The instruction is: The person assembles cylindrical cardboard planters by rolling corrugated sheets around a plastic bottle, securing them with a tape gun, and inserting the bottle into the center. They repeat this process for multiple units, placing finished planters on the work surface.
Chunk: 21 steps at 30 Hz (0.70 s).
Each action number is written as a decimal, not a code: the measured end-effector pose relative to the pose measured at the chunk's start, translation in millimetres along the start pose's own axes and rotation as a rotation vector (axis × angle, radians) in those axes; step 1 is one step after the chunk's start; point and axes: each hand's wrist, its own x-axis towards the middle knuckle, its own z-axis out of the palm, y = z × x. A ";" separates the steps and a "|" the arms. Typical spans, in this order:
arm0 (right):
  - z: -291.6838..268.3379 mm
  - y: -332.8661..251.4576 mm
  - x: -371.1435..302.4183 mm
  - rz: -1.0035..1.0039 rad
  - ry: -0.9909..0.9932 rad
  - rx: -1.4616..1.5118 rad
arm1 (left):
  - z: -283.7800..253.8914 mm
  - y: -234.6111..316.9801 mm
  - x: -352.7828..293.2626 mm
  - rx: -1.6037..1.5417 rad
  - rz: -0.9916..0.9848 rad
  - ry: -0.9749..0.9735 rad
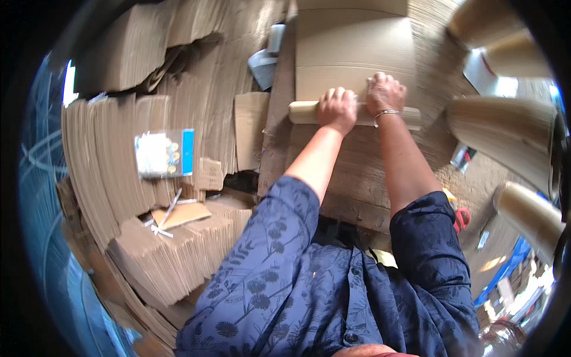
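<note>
A pale tan roll [304, 112] lies crosswise on the wooden table [351, 160] in front of me. Whether it is a separate tube or rolled-up card, I cannot tell. My left hand [338, 111] is closed over its middle with curled fingers. Just to the right, my right hand [386, 96] wears a bracelet and presses on the roll too, its fingers bent over the far side. Beyond both hands, a flat brown cardboard sheet [354, 44] with crosswise crease lines stretches toward the far edge of the view. The roll's near end of the sheet is hidden under my hands.
Tall stacks of flat cardboard [113, 149] crowd the left side, with a clear plastic packet [165, 153] on top. A grey object [263, 66] stands left of the sheet. Several large tan rolls [502, 122] lie at the right, near a red-handled tool [463, 220].
</note>
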 end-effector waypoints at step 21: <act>11.5 -5.8 56.6 -0.134 0.213 0.030 | 28.2 -23.6 81.3 -0.087 -0.030 -0.114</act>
